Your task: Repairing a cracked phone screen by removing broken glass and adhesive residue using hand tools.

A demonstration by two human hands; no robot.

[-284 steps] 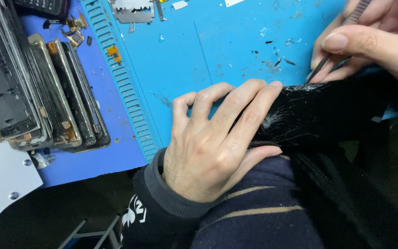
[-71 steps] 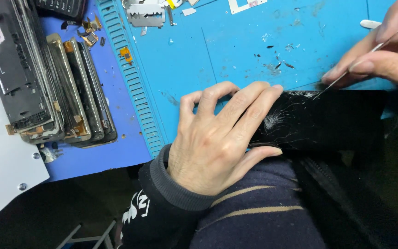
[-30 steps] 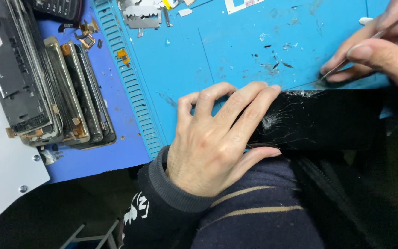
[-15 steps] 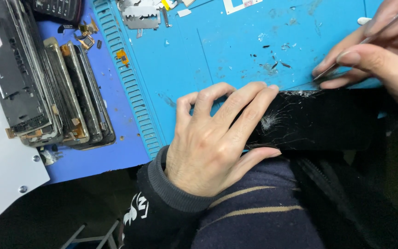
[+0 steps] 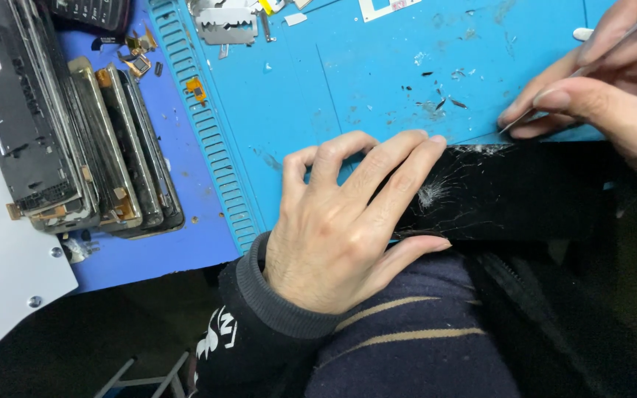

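One cracked black phone screen [image 5: 510, 191] lies at the blue mat's [image 5: 348, 81] near edge. The left hand [image 5: 348, 221] presses flat on it, fingers spread. The right hand [image 5: 613, 96] pinches one thin metal tool [image 5: 591, 63], its tip touching the screen's top edge. About four phone frames [image 5: 75, 140] stand stacked on the left.

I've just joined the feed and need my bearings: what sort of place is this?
Most likely a phone repair bench. A blue ridged work mat covers the table, a stack of stripped phone frames stands at its left, and the left hand pins a cracked black screen while the right hand works a thin metal tool at its edge.
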